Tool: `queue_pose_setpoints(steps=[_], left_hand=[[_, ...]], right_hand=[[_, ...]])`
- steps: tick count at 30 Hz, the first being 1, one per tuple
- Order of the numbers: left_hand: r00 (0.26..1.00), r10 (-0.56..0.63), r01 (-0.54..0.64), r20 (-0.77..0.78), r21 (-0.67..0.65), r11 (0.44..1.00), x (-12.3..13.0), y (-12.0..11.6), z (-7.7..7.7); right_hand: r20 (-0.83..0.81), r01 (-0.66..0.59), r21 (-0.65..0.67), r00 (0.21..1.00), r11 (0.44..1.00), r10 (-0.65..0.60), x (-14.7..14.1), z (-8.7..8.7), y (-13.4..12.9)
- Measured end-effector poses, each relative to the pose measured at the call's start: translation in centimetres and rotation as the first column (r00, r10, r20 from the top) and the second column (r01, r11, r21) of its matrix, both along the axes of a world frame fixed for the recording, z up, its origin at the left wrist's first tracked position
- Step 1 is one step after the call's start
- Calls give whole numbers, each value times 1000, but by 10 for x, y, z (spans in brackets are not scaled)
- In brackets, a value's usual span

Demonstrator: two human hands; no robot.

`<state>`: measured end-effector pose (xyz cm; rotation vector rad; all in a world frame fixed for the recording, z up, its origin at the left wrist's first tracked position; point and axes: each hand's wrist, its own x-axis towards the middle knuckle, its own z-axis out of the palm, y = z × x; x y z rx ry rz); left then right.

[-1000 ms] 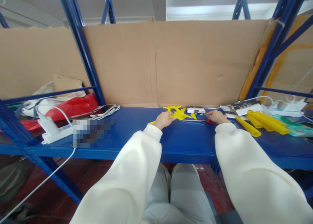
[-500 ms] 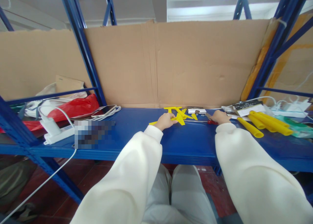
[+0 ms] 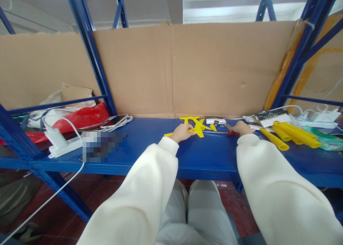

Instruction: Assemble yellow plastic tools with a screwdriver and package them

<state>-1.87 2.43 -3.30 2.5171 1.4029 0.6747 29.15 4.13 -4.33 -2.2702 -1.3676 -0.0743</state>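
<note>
My left hand (image 3: 182, 132) is closed around a yellow plastic piece (image 3: 199, 130), whose winged end sticks out to the right and whose other end shows left of the hand. More yellow pieces (image 3: 189, 119) lie just behind it on the blue shelf (image 3: 206, 152). My right hand (image 3: 242, 128) is closed on the red handle of a tool (image 3: 233, 133); a thin metal rod runs left from there towards the yellow piece. A small white box (image 3: 215, 120) rests at the back between my hands.
Several yellow tubes (image 3: 274, 139) and a black-and-white box (image 3: 272, 118) lie right of my right hand. At the left are a white power strip (image 3: 65, 148), a phone (image 3: 114, 121) with a cable, and a red bag (image 3: 83, 117). Cardboard (image 3: 214, 70) stands behind.
The yellow piece in my left hand has turned slightly and shifted a little to the right. My right hand has moved very slightly right, still on the red handle.
</note>
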Motion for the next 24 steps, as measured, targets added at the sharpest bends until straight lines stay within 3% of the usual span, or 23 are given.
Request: queue_pose_setpoints(steps=[3,7,17,21,24], left_hand=[[1000,-1,1,8,-2,1000,0,0,-1],[1000,-2,2,20,-3,1000,0,0,-1],[1000,-12,12,-13,6,1000,0,-3,2],[1000,0,1,-18,6,1000,0,-4,3],[1000,-1,1,-14,-3,1000,0,-3,2]], right_hand=[[-60,91,-92,994,992,-97,-1,3,0],[-81,81,-118,993,990,-91,-3,6,-1],[-155,152,66,978,986,-140,-10,14,-6],[-148,37,198,989,979,-8,-15,24,-10],[-163,-234,291,943,928,289,-31,29,-13]])
